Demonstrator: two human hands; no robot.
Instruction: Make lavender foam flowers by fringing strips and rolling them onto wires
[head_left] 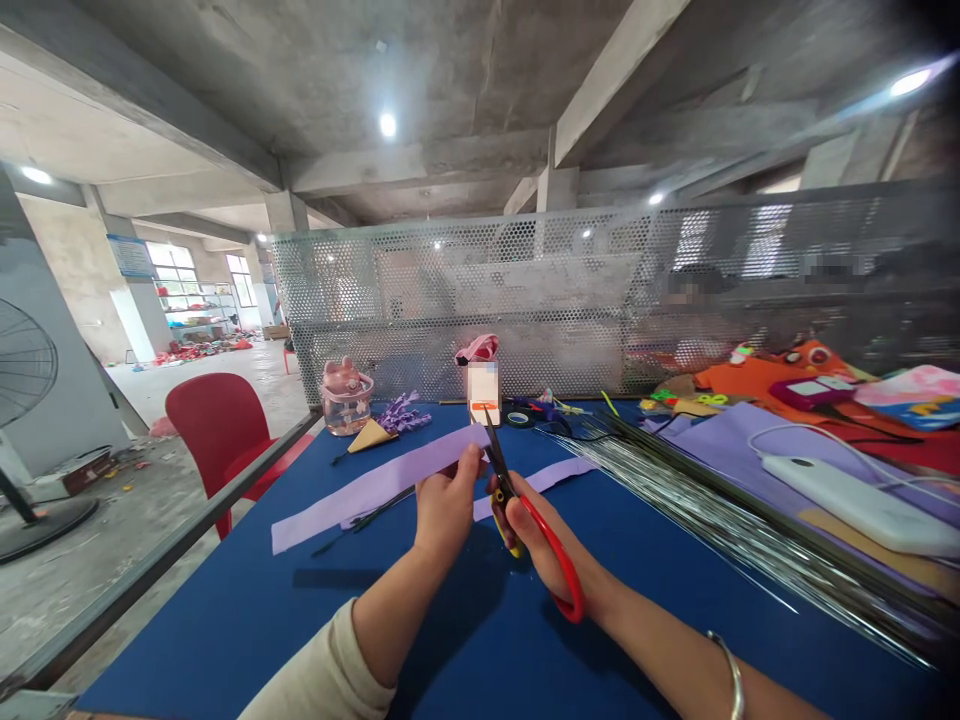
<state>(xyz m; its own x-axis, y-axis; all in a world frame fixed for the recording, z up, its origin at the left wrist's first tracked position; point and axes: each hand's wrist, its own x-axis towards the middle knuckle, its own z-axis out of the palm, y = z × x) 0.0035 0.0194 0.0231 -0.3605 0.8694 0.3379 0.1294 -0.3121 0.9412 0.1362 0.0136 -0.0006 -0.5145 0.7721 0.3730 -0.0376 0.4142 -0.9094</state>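
My left hand [448, 503] pinches a long light-purple strip [375, 487], paper or fabric, near its right end. The strip's other end reaches out to the left over the blue table. A pair of scissors [551, 550] with red handles is in my right hand [544, 535]. Its dark blades point up and away, slightly parted, right beside the strip's end. Partly hidden behind my right hand is a yellow item [516, 548] that I cannot make out. Another purple strip [555, 480] lies on the table behind my hands, and thin dark green stems [375, 513] rest beneath the held strip.
Bundled wires [720, 510], purple sheets [739, 440] and a white power bank-like device [855, 500] cover the right side. A pink-lidded jar [346, 400], a tan cone [373, 436] and purple fringe [405, 412] stand at the back left. Perforated metal screen [450, 290] behind.
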